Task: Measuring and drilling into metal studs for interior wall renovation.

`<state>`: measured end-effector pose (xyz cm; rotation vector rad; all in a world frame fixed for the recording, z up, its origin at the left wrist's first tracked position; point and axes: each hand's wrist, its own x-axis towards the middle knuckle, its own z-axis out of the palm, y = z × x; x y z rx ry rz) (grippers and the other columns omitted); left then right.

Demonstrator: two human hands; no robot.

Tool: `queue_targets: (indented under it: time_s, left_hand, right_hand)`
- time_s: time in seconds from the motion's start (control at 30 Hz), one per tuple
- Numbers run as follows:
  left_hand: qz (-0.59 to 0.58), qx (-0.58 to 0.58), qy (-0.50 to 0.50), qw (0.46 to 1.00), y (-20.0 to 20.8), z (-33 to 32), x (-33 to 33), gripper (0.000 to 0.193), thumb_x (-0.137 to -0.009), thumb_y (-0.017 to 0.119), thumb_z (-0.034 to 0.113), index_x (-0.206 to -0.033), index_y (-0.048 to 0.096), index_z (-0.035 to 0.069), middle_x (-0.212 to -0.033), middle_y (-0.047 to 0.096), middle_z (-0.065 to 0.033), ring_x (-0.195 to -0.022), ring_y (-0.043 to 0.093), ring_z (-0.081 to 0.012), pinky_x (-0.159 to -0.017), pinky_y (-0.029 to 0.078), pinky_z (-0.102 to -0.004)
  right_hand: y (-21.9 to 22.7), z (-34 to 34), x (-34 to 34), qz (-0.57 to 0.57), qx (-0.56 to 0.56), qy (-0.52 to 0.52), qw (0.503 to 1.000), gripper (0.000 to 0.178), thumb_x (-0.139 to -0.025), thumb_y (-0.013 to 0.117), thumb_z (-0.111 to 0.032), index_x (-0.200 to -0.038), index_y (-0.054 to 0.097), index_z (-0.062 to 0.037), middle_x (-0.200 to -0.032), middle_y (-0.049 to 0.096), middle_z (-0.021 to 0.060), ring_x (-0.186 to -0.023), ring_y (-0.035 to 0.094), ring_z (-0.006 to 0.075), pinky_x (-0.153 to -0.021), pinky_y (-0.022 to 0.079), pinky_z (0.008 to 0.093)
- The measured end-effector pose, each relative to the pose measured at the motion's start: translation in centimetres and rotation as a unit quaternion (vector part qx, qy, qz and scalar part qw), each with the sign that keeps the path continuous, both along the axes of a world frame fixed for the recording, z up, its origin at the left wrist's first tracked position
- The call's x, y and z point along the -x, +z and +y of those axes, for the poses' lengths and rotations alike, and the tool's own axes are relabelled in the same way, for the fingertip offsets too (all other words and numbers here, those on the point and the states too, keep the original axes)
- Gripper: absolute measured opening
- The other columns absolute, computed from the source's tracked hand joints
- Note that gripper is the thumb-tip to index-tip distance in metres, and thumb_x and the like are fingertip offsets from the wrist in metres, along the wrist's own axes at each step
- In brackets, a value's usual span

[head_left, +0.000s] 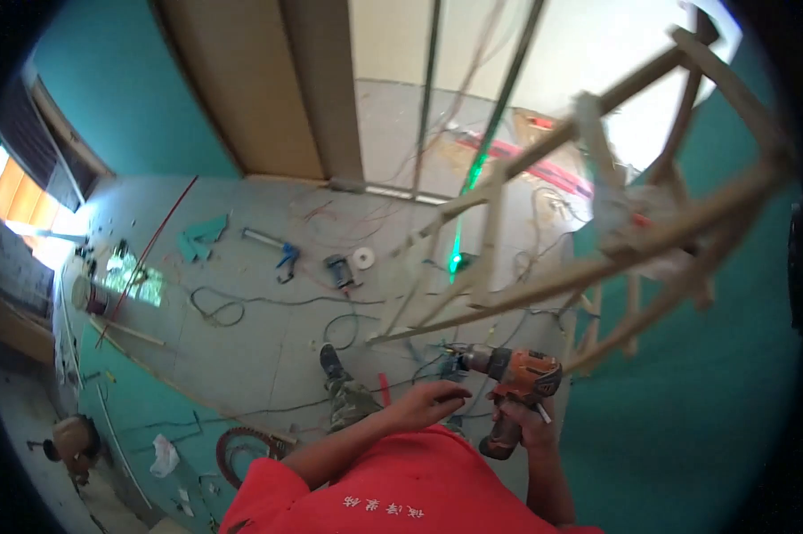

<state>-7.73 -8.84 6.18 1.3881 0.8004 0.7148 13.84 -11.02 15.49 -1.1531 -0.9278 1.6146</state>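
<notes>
My right hand (528, 420) is closed round the grip of an orange and black cordless drill (530, 370), held upright in front of my body. The chuck of the drill points left, with a thin bit at its tip. To the left of the drill my left hand (426, 405) is held in front of my red shirt. Its fingers reach toward the right, loosely stretched, and nothing shows in them. Beyond the drill a wooden stepladder (544, 287) stands at the right, its rails and rungs slanting across the view.
Cables (268, 298) snake over the tiled floor. On it lie a blue caulking gun (286, 258), a white roll (363, 258) and green board offcuts (203, 237). A green laser spot (456, 261) glows near the ladder. Green panels (677, 383) flank the right; a bucket (85, 292) stands left.
</notes>
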Motion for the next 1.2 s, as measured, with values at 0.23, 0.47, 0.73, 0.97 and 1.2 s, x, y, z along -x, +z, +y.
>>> queue_targets:
  time_s: [0.23, 0.47, 0.73, 0.97, 1.2]
  left_hand:
    - [0.109, 0.091, 0.044, 0.989, -6.2, 6.5, 20.2, 0.024, -0.089, 0.058, 0.015, -0.109, 0.062, 0.003, -0.101, 0.064, -0.0115, -0.091, 0.062, -0.0203, -0.082, 0.048, -0.0309]
    - [0.128, 0.141, 0.041, 0.981, -5.0, 11.4, 29.2, 0.023, -0.088, 0.059, 0.016, -0.107, 0.062, 0.004, -0.101, 0.064, -0.0123, -0.091, 0.063, -0.0207, -0.078, 0.049, -0.0299]
    - [0.191, 0.184, -0.104, 0.959, -5.7, 18.8, 30.4, 0.030, -0.089, 0.056, 0.023, -0.112, 0.060, 0.004, -0.104, 0.063, -0.0171, -0.096, 0.063, -0.0268, -0.082, 0.048, -0.0352]
    - [0.282, 0.182, -0.248, 0.909, -10.2, 25.3, 33.2, 0.025, -0.089, 0.057, 0.023, -0.105, 0.063, 0.004, -0.090, 0.066, -0.0104, -0.081, 0.063, -0.0184, -0.076, 0.048, -0.0299]
    - [0.301, 0.207, -0.434, 0.824, -11.6, 28.6, 32.2, 0.020, -0.091, 0.058, 0.020, -0.103, 0.063, 0.004, -0.078, 0.063, -0.0023, -0.072, 0.055, -0.0079, -0.065, 0.045, -0.0256]
  right_hand:
    - [-6.8, 11.1, 16.8, -0.073, 0.186, -0.014, 0.980, 0.026, -0.078, 0.065, -0.010, -0.102, 0.059, -0.0016, -0.087, 0.064, 0.0076, -0.069, 0.060, 0.0160, -0.063, 0.052, 0.0300]
    - [-10.3, 15.5, 26.2, -0.138, 0.255, 0.022, 0.957, 0.023, -0.080, 0.065, -0.009, -0.102, 0.059, -0.0033, -0.090, 0.063, 0.0039, -0.079, 0.058, 0.0130, -0.072, 0.049, 0.0288]
    - [-17.1, 22.6, 34.6, -0.202, 0.120, 0.028, 0.972, 0.032, -0.078, 0.066, -0.018, -0.105, 0.057, -0.0020, -0.090, 0.062, 0.0130, -0.083, 0.059, 0.0231, -0.079, 0.046, 0.0350]
    - [-21.6, 24.7, 34.9, -0.342, 0.186, 0.114, 0.914, 0.032, -0.079, 0.057, -0.026, -0.106, 0.054, -0.0084, -0.093, 0.063, 0.0213, -0.086, 0.061, 0.0389, -0.074, 0.048, 0.0464]
    - [-20.2, 11.0, 32.4, -0.347, 0.390, -0.083, 0.849, 0.031, -0.078, 0.060, -0.029, -0.100, 0.057, -0.0072, -0.089, 0.064, 0.0188, -0.083, 0.065, 0.0331, -0.070, 0.051, 0.0442]
